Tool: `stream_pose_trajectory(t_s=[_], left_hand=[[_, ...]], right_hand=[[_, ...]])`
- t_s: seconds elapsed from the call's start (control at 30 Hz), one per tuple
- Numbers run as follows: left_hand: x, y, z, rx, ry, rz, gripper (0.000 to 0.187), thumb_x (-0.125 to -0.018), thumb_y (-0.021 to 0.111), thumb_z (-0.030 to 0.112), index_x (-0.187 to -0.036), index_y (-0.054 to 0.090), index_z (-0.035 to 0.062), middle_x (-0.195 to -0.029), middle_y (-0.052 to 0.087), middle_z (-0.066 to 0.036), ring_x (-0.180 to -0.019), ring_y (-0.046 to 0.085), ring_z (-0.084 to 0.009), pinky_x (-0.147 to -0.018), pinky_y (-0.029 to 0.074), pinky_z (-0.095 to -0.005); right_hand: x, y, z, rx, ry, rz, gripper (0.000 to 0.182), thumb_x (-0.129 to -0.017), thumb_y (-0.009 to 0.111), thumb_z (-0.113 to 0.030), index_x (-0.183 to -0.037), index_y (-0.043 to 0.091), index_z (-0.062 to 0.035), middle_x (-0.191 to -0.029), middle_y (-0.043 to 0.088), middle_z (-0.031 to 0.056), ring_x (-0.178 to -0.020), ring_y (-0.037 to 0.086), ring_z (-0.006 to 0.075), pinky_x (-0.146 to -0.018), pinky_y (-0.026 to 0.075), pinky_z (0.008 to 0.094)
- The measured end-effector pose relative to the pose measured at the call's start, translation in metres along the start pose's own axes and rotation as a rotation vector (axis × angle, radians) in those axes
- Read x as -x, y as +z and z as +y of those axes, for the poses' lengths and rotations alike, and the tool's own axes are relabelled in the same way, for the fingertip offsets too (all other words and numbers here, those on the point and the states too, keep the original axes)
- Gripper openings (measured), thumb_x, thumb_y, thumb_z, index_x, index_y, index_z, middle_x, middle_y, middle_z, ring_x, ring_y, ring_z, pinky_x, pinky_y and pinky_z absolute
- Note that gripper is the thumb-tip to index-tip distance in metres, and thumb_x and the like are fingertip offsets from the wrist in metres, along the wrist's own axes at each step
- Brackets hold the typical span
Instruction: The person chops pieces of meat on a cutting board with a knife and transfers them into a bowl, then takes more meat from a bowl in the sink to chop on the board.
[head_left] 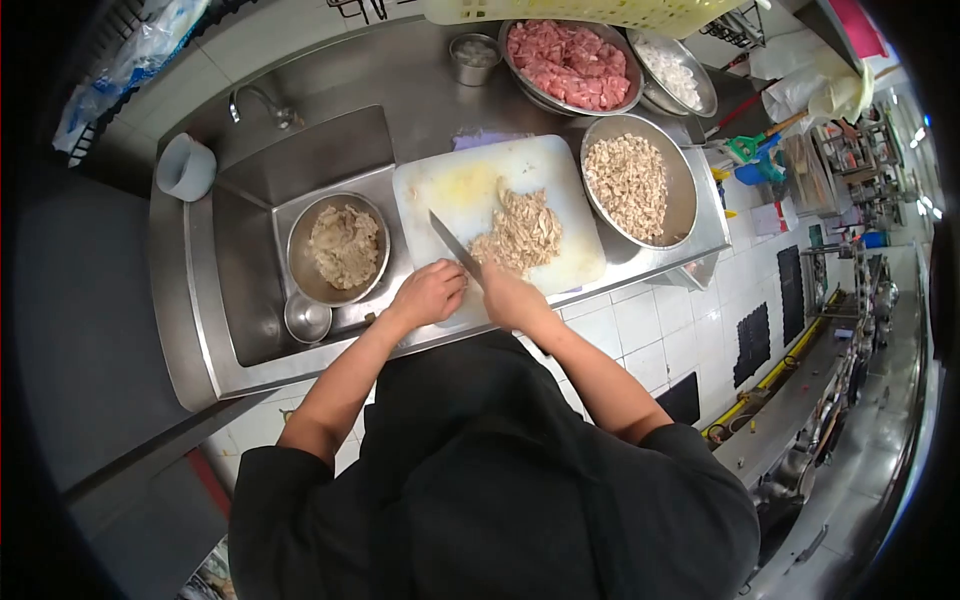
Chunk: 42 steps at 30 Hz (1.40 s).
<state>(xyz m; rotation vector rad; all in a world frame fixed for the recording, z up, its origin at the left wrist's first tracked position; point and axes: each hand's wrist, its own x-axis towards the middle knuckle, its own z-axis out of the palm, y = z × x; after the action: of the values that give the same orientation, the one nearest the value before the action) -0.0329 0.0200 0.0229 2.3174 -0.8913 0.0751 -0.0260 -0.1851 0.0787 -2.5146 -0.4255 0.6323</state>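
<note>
My right hand [515, 298] is wrapped around the handle of a knife [452, 240], whose blade points away to the upper left over the white cutting board [430, 190]. Beside it, at the board's near edge, my left hand [430, 293] has its fingers curled in; anything under the fingertips is hidden. A loose heap of chopped pale-brown food [530, 232] lies on the board just beyond my right hand. Left of the board, a steel bowl [294, 262] in the sink holds a larger lump of similar pale food [343, 245].
A bowl of diced food [628, 185] stands against the board's right side. Behind it are a bowl of raw pink meat [570, 65], a bowl of white pieces [670, 75] and a small steel cup [474, 62]. A faucet [265, 105] and a small metal bowl [308, 318] are at the sink.
</note>
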Motion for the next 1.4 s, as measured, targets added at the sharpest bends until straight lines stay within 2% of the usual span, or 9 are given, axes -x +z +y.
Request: stream_pose_trajectory(t_s=[0.13, 0.23, 0.33, 0.57, 0.63, 0.93, 1.07, 1.27, 1.4], left_hand=[[0.004, 0.003, 0.004, -0.016, -0.025, 0.025, 0.019, -0.083, 0.071, 0.013, -0.099, 0.073, 0.0026, -0.109, 0.069, -0.010, -0.110, 0.064, -0.0293, -0.094, 0.055, -0.0398], [0.006, -0.006, 0.006, -0.018, -0.016, -0.013, 0.022, -0.084, 0.072, 0.015, -0.103, 0.073, 0.0029, -0.114, 0.068, -0.011, -0.115, 0.061, -0.0306, -0.096, 0.054, -0.0402], [0.006, -0.011, 0.012, -0.101, 0.033, 0.044, 0.026, -0.085, 0.073, 0.016, -0.109, 0.073, 0.0046, -0.121, 0.066, -0.010, -0.122, 0.057, -0.0307, -0.099, 0.053, -0.0406], [-0.015, 0.030, 0.001, -0.128, 0.021, 0.203, 0.022, -0.085, 0.074, 0.011, -0.106, 0.071, 0.0047, -0.113, 0.067, -0.010, -0.107, 0.064, -0.0289, -0.090, 0.056, -0.0380], [-0.031, 0.040, 0.000, -0.063, -0.088, 0.261, 0.020, -0.085, 0.074, 0.010, -0.104, 0.071, 0.0042, -0.109, 0.067, -0.010, -0.103, 0.064, -0.0292, -0.088, 0.056, -0.0381], [-0.039, 0.018, -0.003, -0.042, 0.024, 0.159, 0.016, -0.086, 0.071, 0.011, -0.101, 0.074, 0.0039, -0.109, 0.070, -0.008, -0.110, 0.062, -0.0282, -0.097, 0.051, -0.0408], [-0.046, 0.012, -0.009, -0.066, 0.075, 0.064, 0.017, -0.085, 0.072, 0.012, -0.100, 0.075, 0.0043, -0.108, 0.070, -0.008, -0.110, 0.062, -0.0287, -0.096, 0.052, -0.0394], [-0.062, 0.019, -0.029, -0.010, 0.084, 0.033, 0.016, -0.084, 0.071, 0.008, -0.099, 0.075, 0.0043, -0.105, 0.070, -0.010, -0.106, 0.064, -0.0298, -0.092, 0.054, -0.0400], [-0.052, 0.017, -0.018, 0.101, 0.016, 0.025, 0.015, -0.086, 0.070, 0.008, -0.099, 0.073, 0.0017, -0.108, 0.071, -0.012, -0.105, 0.064, -0.0314, -0.091, 0.055, -0.0411]], right_hand=[[0.001, 0.040, 0.013, -0.046, 0.087, 0.059, 0.025, -0.097, 0.052, -0.012, -0.117, 0.049, 0.0040, -0.092, 0.070, 0.0341, -0.090, 0.068, 0.0534, -0.081, 0.052, 0.0619], [-0.039, 0.025, 0.023, -0.112, -0.019, 0.067, 0.028, -0.102, 0.055, -0.021, -0.116, 0.051, 0.0027, -0.093, 0.069, 0.0345, -0.089, 0.068, 0.0533, -0.081, 0.052, 0.0614], [-0.022, 0.005, 0.043, -0.036, 0.003, 0.086, 0.027, -0.101, 0.056, -0.022, -0.114, 0.052, 0.0018, -0.092, 0.070, 0.0333, -0.089, 0.068, 0.0516, -0.080, 0.053, 0.0605], [0.004, -0.004, 0.058, -0.069, 0.124, 0.205, 0.026, -0.098, 0.056, -0.018, -0.114, 0.054, 0.0021, -0.089, 0.069, 0.0343, -0.088, 0.068, 0.0526, -0.080, 0.053, 0.0608], [0.000, -0.003, 0.056, -0.076, 0.123, 0.213, 0.026, -0.097, 0.056, -0.017, -0.114, 0.053, 0.0027, -0.089, 0.069, 0.0353, -0.088, 0.068, 0.0530, -0.080, 0.053, 0.0610], [0.019, -0.022, 0.030, -0.007, 0.112, 0.142, 0.024, -0.091, 0.050, -0.004, -0.114, 0.048, 0.0046, -0.089, 0.068, 0.0367, -0.087, 0.067, 0.0557, -0.079, 0.051, 0.0622], [0.029, -0.040, 0.009, 0.016, 0.167, -0.027, 0.027, -0.091, 0.048, -0.004, -0.116, 0.048, 0.0044, -0.099, 0.069, 0.0371, -0.097, 0.068, 0.0530, -0.085, 0.052, 0.0609], [-0.003, 0.018, 0.030, 0.053, 0.189, 0.122, 0.027, -0.094, 0.048, -0.005, -0.119, 0.049, 0.0034, -0.096, 0.072, 0.0320, -0.092, 0.072, 0.0482, -0.081, 0.055, 0.0583], [-0.012, -0.022, 0.026, -0.029, 0.127, 0.055, 0.026, -0.095, 0.045, -0.006, -0.119, 0.048, 0.0033, -0.099, 0.069, 0.0358, -0.095, 0.069, 0.0515, -0.083, 0.053, 0.0596]])
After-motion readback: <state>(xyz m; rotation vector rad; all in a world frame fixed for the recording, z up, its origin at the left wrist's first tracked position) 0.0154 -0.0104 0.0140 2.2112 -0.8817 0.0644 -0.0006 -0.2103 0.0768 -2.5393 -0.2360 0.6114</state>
